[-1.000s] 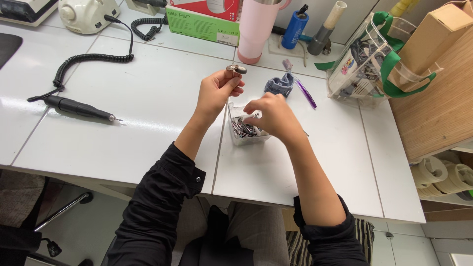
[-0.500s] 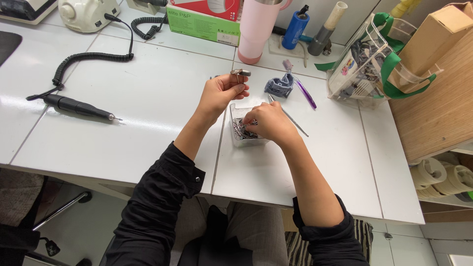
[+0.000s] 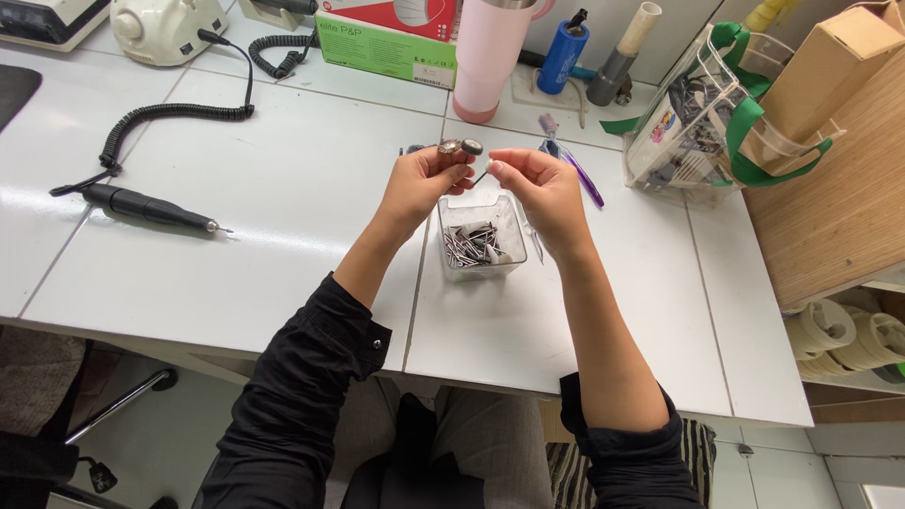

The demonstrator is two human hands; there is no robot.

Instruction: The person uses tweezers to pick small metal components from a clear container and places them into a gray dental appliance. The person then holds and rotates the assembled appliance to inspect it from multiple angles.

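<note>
While the left hand (image 3: pixel 422 181) is pinching two small round-headed bits (image 3: pixel 459 147) above the clear box (image 3: pixel 481 236) near the desk's middle, the right hand (image 3: pixel 539 184) is nipping a thin white-tipped bit (image 3: pixel 488 169) w/ fingertips; best keeping both pinches firm & over the box.

The white desk (image 3: pixel 283 283) carries a clear box of small bits (image 3: pixel 481 240) near its front edge. A black handpiece (image 3: pixel 151 207) lies toward the left edge, and a pink tumbler (image 3: pixel 490 57) stands at the back edge.

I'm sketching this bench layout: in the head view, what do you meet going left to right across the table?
Black handpiece → left hand holding small round bits → clear box of bits → right hand → clear bin with green straps → cardboard box.
</note>
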